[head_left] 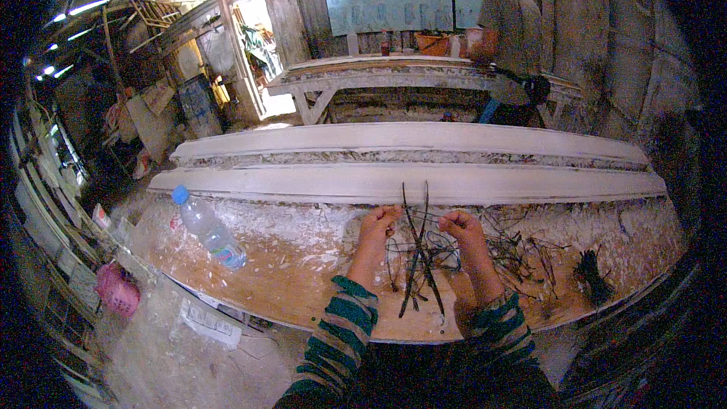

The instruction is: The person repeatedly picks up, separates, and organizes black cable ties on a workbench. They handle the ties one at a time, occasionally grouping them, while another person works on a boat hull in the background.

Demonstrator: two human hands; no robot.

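Observation:
My left hand (376, 231) and my right hand (464, 233) are raised over the near part of the wooden table, fingers pinched. A thin wire (421, 214) seems to stretch between their fingertips, one end in each hand. Between my hands, two long dark rods (419, 236) cross in a narrow X; whether they lie on the table or are tied cannot be told. Tangled dark wires (522, 246) spread beside and behind my right hand. Farther right is a compact black bundle of wire-like strands (594, 277).
Two long white moldings (318, 180) run across the worktable (280, 280). A clear bottle with a blue cap (204, 223) lies at the left. A pink container (118, 288) sits beyond the left edge. Behind, a person (515, 30) stands at another bench (348, 76).

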